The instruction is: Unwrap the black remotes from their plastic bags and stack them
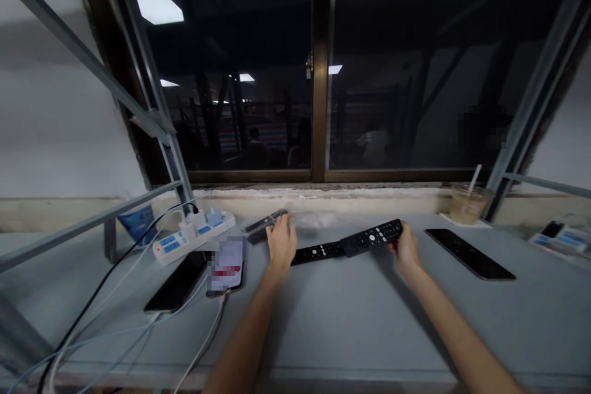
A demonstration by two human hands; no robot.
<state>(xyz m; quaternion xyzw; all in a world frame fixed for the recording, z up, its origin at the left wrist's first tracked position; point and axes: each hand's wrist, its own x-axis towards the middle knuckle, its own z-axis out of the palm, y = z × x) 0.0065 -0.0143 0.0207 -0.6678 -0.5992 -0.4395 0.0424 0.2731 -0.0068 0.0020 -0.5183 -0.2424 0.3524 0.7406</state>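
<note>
A slim black remote point(373, 237) is gripped by the right hand point(406, 250); the left hand point(281, 240) is laid loosely curled on a dark flat strip point(263, 226), beside a second remote point(318, 253).

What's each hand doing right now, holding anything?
Left hand: fingers curled over a small dark object on the table; grip cannot be told.
Right hand: closed on a black remote, holding its end.

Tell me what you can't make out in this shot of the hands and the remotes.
- Head view: what the left hand rests on; the hand covers part of the dark flat pieces.
- Right hand: its grip on the upper remote is only partly seen; fingers wrap behind it.
- Lower remote: one end hidden under the upper remote.
- Lit phone: screen blurred out.
- Remote button labels: too small.
</note>
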